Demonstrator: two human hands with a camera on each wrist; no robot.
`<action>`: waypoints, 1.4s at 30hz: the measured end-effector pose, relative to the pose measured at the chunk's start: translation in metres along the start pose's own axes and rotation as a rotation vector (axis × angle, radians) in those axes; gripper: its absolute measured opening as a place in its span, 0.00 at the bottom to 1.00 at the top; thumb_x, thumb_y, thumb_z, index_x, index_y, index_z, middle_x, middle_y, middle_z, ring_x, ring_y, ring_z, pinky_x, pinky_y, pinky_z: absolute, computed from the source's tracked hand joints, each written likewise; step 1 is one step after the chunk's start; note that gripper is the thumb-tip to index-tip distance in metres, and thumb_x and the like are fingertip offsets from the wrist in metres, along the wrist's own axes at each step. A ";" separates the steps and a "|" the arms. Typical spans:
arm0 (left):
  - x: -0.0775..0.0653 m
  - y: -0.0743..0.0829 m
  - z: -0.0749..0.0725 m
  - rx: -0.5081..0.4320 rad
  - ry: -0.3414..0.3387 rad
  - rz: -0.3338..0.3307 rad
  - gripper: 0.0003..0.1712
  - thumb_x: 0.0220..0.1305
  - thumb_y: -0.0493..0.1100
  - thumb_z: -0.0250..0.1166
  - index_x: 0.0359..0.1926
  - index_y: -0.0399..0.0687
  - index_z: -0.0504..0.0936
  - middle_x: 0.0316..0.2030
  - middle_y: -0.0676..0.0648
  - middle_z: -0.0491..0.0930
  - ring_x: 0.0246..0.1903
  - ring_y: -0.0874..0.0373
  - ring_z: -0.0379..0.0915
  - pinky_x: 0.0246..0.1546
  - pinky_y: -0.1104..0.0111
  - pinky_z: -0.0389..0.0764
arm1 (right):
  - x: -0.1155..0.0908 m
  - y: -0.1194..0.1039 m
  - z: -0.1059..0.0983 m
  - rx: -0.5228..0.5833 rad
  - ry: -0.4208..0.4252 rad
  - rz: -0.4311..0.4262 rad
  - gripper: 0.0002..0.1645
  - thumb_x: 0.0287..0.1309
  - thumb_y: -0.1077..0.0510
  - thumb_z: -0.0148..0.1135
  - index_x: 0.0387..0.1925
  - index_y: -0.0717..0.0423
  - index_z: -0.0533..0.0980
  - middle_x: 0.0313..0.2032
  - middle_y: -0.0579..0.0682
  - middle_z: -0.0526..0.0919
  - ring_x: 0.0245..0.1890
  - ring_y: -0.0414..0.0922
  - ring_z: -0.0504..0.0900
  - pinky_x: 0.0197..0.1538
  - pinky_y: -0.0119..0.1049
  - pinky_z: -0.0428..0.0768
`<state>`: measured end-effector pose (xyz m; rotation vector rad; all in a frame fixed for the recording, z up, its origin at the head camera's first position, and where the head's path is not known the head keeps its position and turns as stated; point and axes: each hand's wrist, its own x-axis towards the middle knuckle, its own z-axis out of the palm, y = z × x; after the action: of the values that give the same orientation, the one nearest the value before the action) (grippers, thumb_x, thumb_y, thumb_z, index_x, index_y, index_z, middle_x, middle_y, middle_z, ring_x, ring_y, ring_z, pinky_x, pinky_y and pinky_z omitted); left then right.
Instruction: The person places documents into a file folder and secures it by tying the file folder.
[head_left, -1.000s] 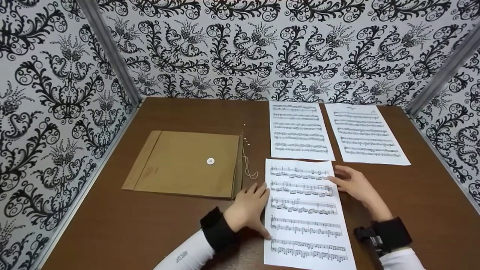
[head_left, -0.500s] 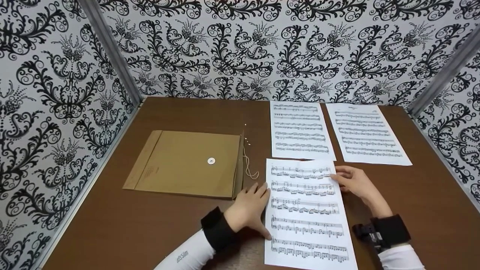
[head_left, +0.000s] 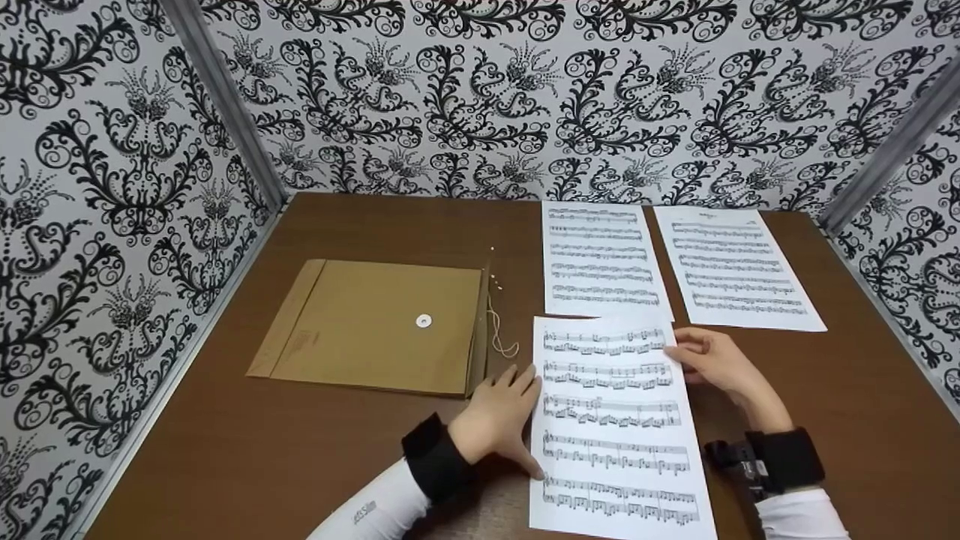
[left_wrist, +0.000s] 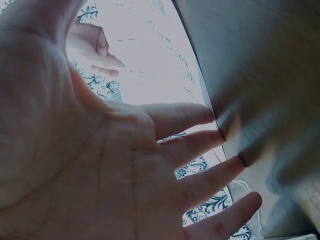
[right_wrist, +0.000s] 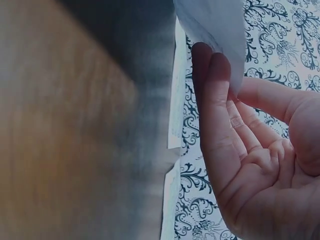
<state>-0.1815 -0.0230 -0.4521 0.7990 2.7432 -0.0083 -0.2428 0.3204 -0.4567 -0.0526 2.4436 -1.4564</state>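
Note:
A sheet of printed music (head_left: 611,420) lies in front of me in the head view, between both hands. My left hand (head_left: 496,420) rests at its left edge, fingers spread and straight, thumb tip on the lower left margin. In the left wrist view the left fingertips (left_wrist: 202,114) touch down along that edge. My right hand (head_left: 720,367) pinches the sheet's upper right edge between thumb and fingers. The right wrist view shows the paper (right_wrist: 220,30) bent upward, its edge caught between the right thumb and fingertips (right_wrist: 220,62).
Two more music sheets lie at the back right, a nearer one (head_left: 604,262) and a far right one (head_left: 739,270). A brown string-tie envelope (head_left: 375,326) lies on the left of the wooden table (head_left: 300,457), its string (head_left: 502,337) loose beside it. Patterned walls (head_left: 450,97) enclose the table.
The right hand has lifted the sheet's upper right edge slightly and shifted a little up and right. The left hand stays in place.

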 end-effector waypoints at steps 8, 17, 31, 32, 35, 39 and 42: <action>0.000 0.001 0.001 -0.011 0.003 0.001 0.76 0.36 0.77 0.78 0.80 0.47 0.57 0.81 0.46 0.54 0.79 0.45 0.55 0.74 0.53 0.69 | -0.003 -0.006 -0.005 0.016 0.004 -0.015 0.33 0.72 0.56 0.60 0.68 0.76 0.65 0.45 0.49 0.91 0.36 0.32 0.88 0.41 0.30 0.87; -0.001 0.002 0.002 0.000 0.005 -0.018 0.77 0.35 0.77 0.78 0.80 0.45 0.57 0.81 0.46 0.56 0.79 0.46 0.56 0.75 0.53 0.68 | -0.005 -0.010 -0.011 0.021 0.003 -0.030 0.35 0.72 0.55 0.60 0.68 0.78 0.65 0.44 0.41 0.91 0.37 0.30 0.88 0.42 0.29 0.87; -0.001 0.001 -0.002 0.006 -0.041 -0.016 0.64 0.52 0.77 0.68 0.79 0.45 0.59 0.80 0.45 0.57 0.79 0.49 0.57 0.75 0.55 0.68 | -0.012 -0.006 -0.025 0.272 0.088 -0.028 0.18 0.70 0.59 0.62 0.58 0.62 0.76 0.35 0.30 0.90 0.35 0.32 0.88 0.41 0.27 0.87; -0.001 0.000 -0.002 -0.002 -0.046 -0.009 0.63 0.54 0.77 0.67 0.79 0.45 0.60 0.80 0.44 0.57 0.79 0.49 0.57 0.76 0.55 0.67 | -0.013 -0.006 -0.026 0.308 0.098 -0.031 0.14 0.70 0.60 0.62 0.54 0.56 0.78 0.34 0.31 0.90 0.34 0.32 0.89 0.40 0.27 0.87; 0.000 -0.002 -0.003 -0.016 -0.057 0.015 0.58 0.58 0.76 0.64 0.78 0.46 0.61 0.80 0.44 0.58 0.79 0.50 0.57 0.77 0.56 0.65 | -0.015 -0.005 -0.032 0.423 0.130 -0.045 0.10 0.70 0.63 0.61 0.44 0.43 0.80 0.33 0.35 0.91 0.33 0.33 0.89 0.38 0.26 0.87; 0.001 -0.005 -0.006 -0.059 -0.065 0.059 0.53 0.62 0.75 0.62 0.78 0.52 0.62 0.79 0.46 0.60 0.79 0.51 0.57 0.79 0.56 0.62 | -0.019 -0.005 -0.038 0.532 0.172 -0.059 0.14 0.70 0.64 0.59 0.39 0.39 0.81 0.32 0.37 0.91 0.32 0.34 0.89 0.35 0.26 0.86; 0.004 -0.007 -0.008 -0.107 -0.053 0.106 0.48 0.65 0.73 0.60 0.77 0.55 0.65 0.78 0.47 0.64 0.79 0.51 0.59 0.79 0.56 0.62 | -0.022 -0.006 -0.041 0.582 0.194 -0.061 0.13 0.70 0.64 0.59 0.38 0.41 0.81 0.32 0.38 0.91 0.31 0.34 0.90 0.35 0.26 0.86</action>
<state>-0.1906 -0.0264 -0.4457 0.9001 2.6234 0.1354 -0.2333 0.3566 -0.4282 0.1452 2.0650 -2.2290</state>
